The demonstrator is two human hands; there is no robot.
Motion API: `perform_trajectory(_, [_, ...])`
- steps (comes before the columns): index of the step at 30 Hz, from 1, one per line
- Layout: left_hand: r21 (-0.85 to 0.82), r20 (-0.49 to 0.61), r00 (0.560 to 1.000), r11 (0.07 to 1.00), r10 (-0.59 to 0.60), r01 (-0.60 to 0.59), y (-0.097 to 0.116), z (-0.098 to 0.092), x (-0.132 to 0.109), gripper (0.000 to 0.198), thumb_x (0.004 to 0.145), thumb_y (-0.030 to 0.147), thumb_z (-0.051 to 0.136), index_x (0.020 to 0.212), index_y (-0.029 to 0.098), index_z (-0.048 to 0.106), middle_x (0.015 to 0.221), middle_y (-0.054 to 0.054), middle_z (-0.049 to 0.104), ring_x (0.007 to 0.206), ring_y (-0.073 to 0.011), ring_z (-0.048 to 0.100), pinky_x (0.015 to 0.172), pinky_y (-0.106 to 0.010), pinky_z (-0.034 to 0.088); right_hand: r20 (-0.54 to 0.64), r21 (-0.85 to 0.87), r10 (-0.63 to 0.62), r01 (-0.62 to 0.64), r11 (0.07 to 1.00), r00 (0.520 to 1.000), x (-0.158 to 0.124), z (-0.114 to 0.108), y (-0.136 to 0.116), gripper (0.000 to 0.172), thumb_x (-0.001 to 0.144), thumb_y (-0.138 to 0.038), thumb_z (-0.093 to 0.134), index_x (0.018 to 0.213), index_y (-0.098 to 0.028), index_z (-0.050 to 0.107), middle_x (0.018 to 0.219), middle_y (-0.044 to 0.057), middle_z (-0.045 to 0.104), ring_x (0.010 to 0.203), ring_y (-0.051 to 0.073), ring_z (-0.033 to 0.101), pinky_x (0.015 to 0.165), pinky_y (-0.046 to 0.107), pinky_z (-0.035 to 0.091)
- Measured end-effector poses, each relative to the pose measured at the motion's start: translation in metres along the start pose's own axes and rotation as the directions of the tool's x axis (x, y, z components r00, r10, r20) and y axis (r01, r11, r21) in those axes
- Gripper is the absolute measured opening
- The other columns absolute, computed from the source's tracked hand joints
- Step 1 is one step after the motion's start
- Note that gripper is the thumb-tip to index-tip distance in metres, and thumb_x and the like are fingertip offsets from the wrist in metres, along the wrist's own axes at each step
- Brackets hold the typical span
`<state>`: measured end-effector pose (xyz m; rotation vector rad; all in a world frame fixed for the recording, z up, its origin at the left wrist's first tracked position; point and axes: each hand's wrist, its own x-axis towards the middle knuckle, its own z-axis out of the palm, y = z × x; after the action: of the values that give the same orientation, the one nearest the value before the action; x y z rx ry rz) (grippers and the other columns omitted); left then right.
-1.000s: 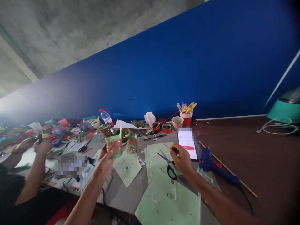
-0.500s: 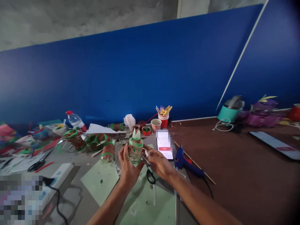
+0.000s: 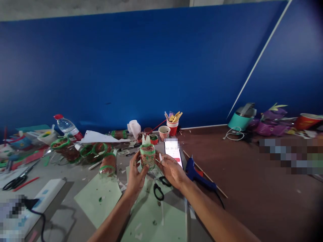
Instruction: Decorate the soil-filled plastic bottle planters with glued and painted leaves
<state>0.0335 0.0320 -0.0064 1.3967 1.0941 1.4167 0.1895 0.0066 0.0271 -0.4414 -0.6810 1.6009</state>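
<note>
In front of me stands a small clear plastic cup (image 3: 148, 162) with green bands, brown patches and pale pointed pieces rising from its top. My left hand (image 3: 136, 176) is closed round its left side, thumb across the front. On the other side, my right hand (image 3: 173, 169) has its fingertips by the cup's wall and pinches a small white pointed piece (image 3: 160, 157). Scissors (image 3: 158, 191) with black handles lie below the hands, their blades partly out of sight. Under them are pale green sheets (image 3: 161, 222) with scraps on top.
A blue glue gun (image 3: 198, 176) and a thin stick (image 3: 209, 178) lie right of my right hand, beside a phone (image 3: 173, 151). Brown-and-green plastic cups (image 3: 108, 164) crowd the left, with a water bottle (image 3: 67, 126) and power strip (image 3: 46, 198). Paper cups (image 3: 164, 132) stand behind.
My view has tilted down and shifted right. The cup has turned a little between my hands, and my right fingers are closer to it. Both scissor handles now show.
</note>
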Motion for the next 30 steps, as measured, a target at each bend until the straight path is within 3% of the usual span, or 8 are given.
perform_trajectory(3, [-0.165,0.084,0.996,0.985,-0.039,0.052,0.003,0.004,-0.001,0.068,0.076,0.041,0.066,0.134,0.024,0.036,0.138,-0.013,0.044,0.126,-0.0274,0.045,0.102,-0.039,0.038,-0.020,-0.004,-0.005,0.005,1.000,1.000,0.000,0.000,-0.001,0.013,0.060,-0.021,0.075,0.065,-0.022,0.063,0.100,0.002,0.069,0.096,0.023,0.062,0.088,0.039,0.045])
perform_trajectory(6, [-0.222,0.087,0.993,0.970,-0.083,0.101,0.004,0.005,0.000,0.072,0.071,0.045,0.071,0.132,0.026,0.038,0.137,-0.013,0.047,0.122,-0.0276,0.049,0.098,-0.038,0.042,-0.041,-0.027,-0.015,0.014,1.000,0.999,0.001,-0.002,0.000,0.014,0.059,-0.021,0.075,0.065,-0.022,0.062,0.102,0.002,0.069,0.096,0.023,0.062,0.088,0.039,0.045])
perform_trajectory(11, [-0.231,0.027,0.992,0.965,-0.125,0.128,-0.003,0.002,0.001,0.081,0.062,0.045,0.078,0.129,0.025,0.037,0.131,-0.014,0.049,0.111,-0.0265,0.057,0.090,-0.036,0.047,-0.089,-0.084,-0.002,-0.005,0.996,0.996,0.001,-0.004,0.005,0.012,0.059,-0.023,0.075,0.063,-0.022,0.063,0.098,0.001,0.068,0.091,0.021,0.061,0.084,0.034,0.045])
perform_trajectory(19, [-0.220,0.017,0.993,0.968,-0.121,0.121,-0.007,-0.001,0.000,0.080,0.065,0.044,0.076,0.130,0.024,0.034,0.128,-0.014,0.051,0.107,-0.0254,0.060,0.086,-0.034,0.049,-0.106,-0.203,-0.061,0.039,0.978,0.992,0.002,-0.004,0.008,0.015,0.058,-0.028,0.077,0.062,-0.023,0.064,0.108,0.002,0.065,0.094,0.023,0.060,0.085,0.036,0.044])
perform_trajectory(25, [-0.260,-0.003,0.982,0.948,-0.189,0.182,-0.004,-0.002,0.001,0.082,0.061,0.047,0.078,0.127,0.023,0.036,0.129,-0.015,0.050,0.109,-0.0262,0.058,0.086,-0.036,0.049,-0.148,-0.218,-0.063,0.029,0.975,0.987,0.003,-0.009,0.011,0.014,0.060,-0.027,0.076,0.061,-0.023,0.063,0.094,0.001,0.065,0.082,0.019,0.058,0.085,0.036,0.044])
perform_trajectory(30, [-0.254,-0.005,0.981,0.949,-0.196,0.188,-0.007,-0.003,0.002,0.081,0.061,0.048,0.077,0.127,0.022,0.038,0.121,-0.014,0.056,0.103,-0.0255,0.060,0.084,-0.036,0.049,-0.147,-0.339,-0.090,0.035,0.940,0.985,0.003,-0.015,0.015,0.014,0.063,-0.030,0.073,0.062,-0.022,0.061,0.088,0.002,0.065,0.078,0.019,0.056,0.082,0.036,0.045])
